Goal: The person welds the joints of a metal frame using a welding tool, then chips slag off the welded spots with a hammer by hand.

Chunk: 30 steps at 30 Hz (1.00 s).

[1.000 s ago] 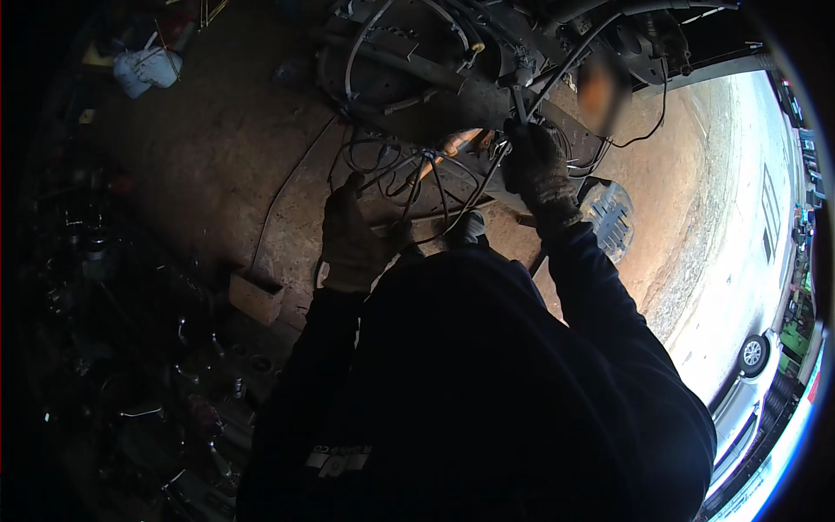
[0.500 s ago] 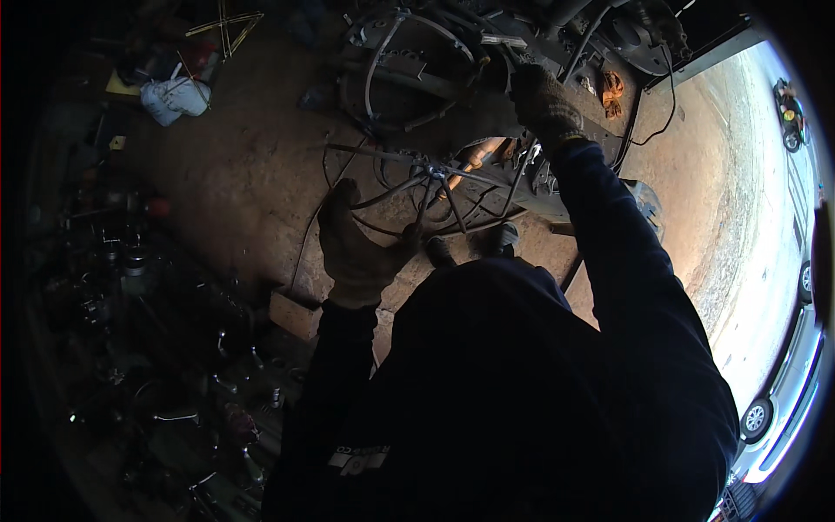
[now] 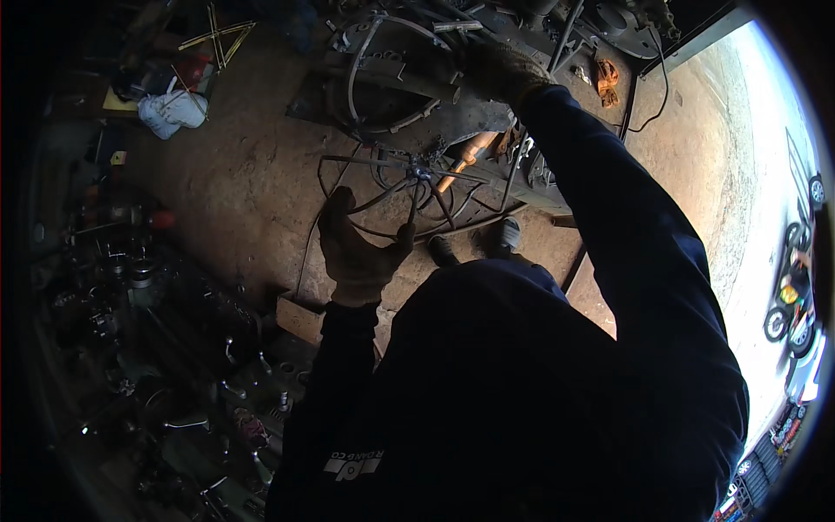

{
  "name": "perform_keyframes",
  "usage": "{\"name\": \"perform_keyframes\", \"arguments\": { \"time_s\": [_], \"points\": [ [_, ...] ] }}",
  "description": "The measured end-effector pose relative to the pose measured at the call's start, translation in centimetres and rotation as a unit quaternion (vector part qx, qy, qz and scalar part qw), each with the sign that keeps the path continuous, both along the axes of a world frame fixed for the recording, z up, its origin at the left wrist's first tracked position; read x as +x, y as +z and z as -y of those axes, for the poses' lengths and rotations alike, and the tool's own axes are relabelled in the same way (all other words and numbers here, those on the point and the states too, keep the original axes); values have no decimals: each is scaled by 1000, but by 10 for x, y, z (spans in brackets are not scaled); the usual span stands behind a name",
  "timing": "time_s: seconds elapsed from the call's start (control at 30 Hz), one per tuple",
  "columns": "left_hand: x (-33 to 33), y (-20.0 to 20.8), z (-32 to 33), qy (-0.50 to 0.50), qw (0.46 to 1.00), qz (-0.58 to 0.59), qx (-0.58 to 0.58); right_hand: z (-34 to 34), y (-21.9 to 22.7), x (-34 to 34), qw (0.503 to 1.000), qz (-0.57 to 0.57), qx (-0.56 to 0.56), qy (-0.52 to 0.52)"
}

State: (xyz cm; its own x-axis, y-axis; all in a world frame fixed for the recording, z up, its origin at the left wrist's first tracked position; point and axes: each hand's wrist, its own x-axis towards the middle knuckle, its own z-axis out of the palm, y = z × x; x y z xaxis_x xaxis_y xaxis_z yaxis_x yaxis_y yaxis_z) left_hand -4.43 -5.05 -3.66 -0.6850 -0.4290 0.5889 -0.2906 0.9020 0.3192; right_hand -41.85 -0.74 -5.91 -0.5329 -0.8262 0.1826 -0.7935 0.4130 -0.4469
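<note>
At the left, a dark machine (image 3: pixel 187 409) with several bright metal levers (image 3: pixel 187 424) stands beside the brown floor (image 3: pixel 235 187). Above it in the view, a white bundle (image 3: pixel 174 113) rests near a group of thin yellow rods (image 3: pixel 217 39). A brown box-shaped block (image 3: pixel 298 318) is positioned between the machine and the left forearm. The left hand (image 3: pixel 361 252), gloved, is curved wide and grips a rod frame (image 3: pixel 419 172), fingers at one rod and thumb at another. The frame, dark rods radiating from a central hub, is located off the near edge of the bench (image 3: pixel 483 117); contact with that edge cannot be determined. A curved metal hoop (image 3: pixel 355 78) is situated toward the left corner of the bench. The person's shoes (image 3: pixel 510 233) are visible below the frame. An orange-brown cylindrical part (image 3: pixel 470 159) sits just beside the hub, at the near edge. The right hand (image 3: pixel 500 71), also gloved, extends over the bench, near a pale metal bar (image 3: pixel 457 26); its grip cannot be determined in the shadow. Near the right edge lies a crumpled orange cloth (image 3: pixel 607 83). At the far right, outdoors, stands a motorcycle (image 3: pixel 776 324).
</note>
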Motion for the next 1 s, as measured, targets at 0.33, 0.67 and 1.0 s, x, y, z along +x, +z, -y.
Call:
{"name": "perform_keyframes", "arguments": {
  "time_s": [0.33,0.67,1.0],
  "points": [
    [-6,-74,-23,49,989,30,135,-71,31,-16,863,92,-488,-96],
    [-30,-105,-24,108,975,62,184,-113,114,-109,871,116,-453,-151],
    [-24,-121,-22,108,968,79,212,-75,72,-168,823,262,-490,-115]
  ]
}}
